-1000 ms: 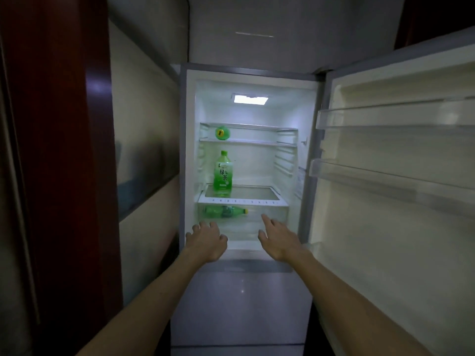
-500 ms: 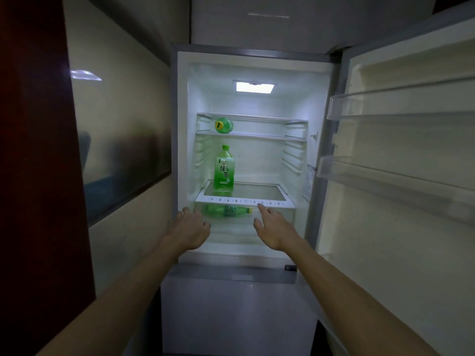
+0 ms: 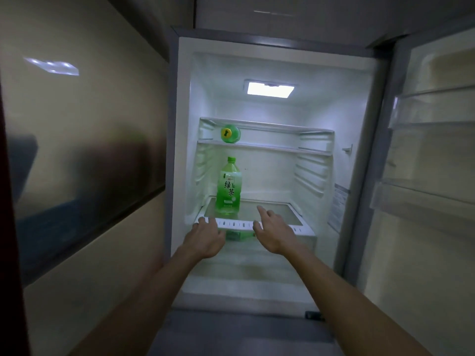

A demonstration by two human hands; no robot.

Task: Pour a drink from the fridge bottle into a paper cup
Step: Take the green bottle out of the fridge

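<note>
Open fridge (image 3: 365,176) at centre frame, lit by a lamp (image 3: 270,89) in its ceiling; door (image 3: 424,227) swung to the right edge, with clear bins across its upper part. Glossy beige wall (image 3: 84,150) filling the left of the frame.

Upright green bottle (image 3: 228,187) left of centre, standing on the glass shelf (image 3: 272,210), green cap on, label with printed characters facing out. Second green bottle (image 3: 230,133) lying end-on higher up, on the upper shelf (image 3: 270,147), left side, its base toward the camera. Third bottle (image 3: 237,235) lying on its side under the glass shelf, glimpsed between the two hands, mostly hidden.

Left hand (image 3: 205,238) at lower centre, palm down, fingers (image 3: 205,222) loosely curled and reaching the white front trim of the glass shelf, just below the base of the upright bottle; holding nothing. Whether touching the trim or only in front of it, cannot tell.

Right hand (image 3: 273,228) just right of it, palm down, fingers (image 3: 262,211) spread wide, index stretched over the glass shelf, tip just right of the upright bottle and apart from it; holding nothing. Both bare forearms rising from the bottom edge toward centre.
</note>
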